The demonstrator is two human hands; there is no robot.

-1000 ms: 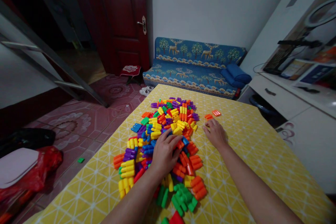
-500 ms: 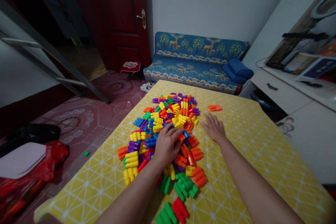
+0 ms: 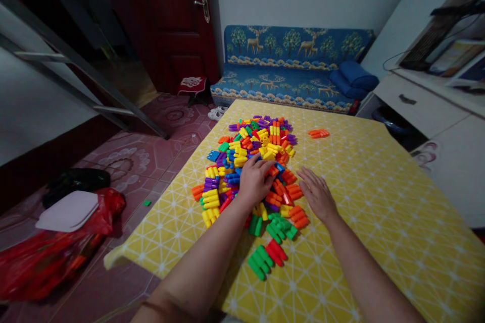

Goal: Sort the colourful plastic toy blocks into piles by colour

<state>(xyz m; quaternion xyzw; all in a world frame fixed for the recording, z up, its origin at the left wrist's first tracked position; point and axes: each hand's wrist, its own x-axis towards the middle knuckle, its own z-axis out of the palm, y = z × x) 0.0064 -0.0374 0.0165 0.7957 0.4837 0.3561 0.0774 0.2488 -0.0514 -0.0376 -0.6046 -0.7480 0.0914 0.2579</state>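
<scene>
A heap of bullet-shaped plastic building blocks in yellow, purple, blue, orange, red and green covers the middle of the table. Over the heap, my left hand has its fingers bent and closed on an orange building block; its fingertips partly hide the block. Just right of the heap is my right hand, fingers stretched out and holding nothing, close to orange blocks. Toward the near side lie a green block and a red block, side by side. A separate orange block rests farther off to the right.
A yellow patterned cloth covers the table. Beyond it stands a blue sofa. White drawers are on the right. A metal ladder, a red plastic bag and a small green block are on the left.
The view has shifted, so the table and heap sit higher and farther right. My right hand has come nearer the orange blocks at the heap's right edge. My left hand stays on the heap.
</scene>
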